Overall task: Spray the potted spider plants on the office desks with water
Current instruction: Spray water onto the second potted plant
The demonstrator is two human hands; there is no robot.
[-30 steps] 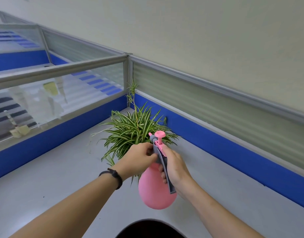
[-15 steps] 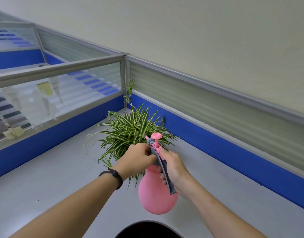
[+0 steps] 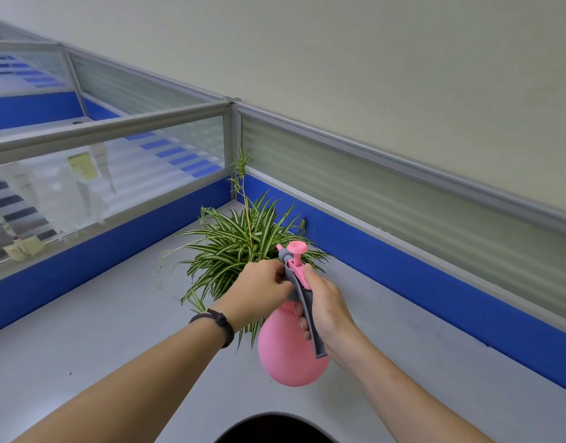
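Item: round-bellied pink plastic spray bottle (image 3: 291, 356) with grey handle, long axis near upright, held above the grey desk top (image 3: 93, 318) in the right hand (image 3: 326, 311), fingers closed round the handle; left hand (image 3: 259, 289) closed on the grey nozzle end. Item: potted spider plant with green-and-white striped leaves (image 3: 240, 247), standing in the desk corner against the blue partition (image 3: 419, 279), directly beyond the nozzle and forward of both hands, the left slightly nearer. Pot hidden behind the hands.

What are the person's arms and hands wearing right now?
Both forearms are bare, with no sleeves in view and no gloves. The left hand has a dark cord bracelet with a knot at its wrist. The right hand and wrist wear nothing.
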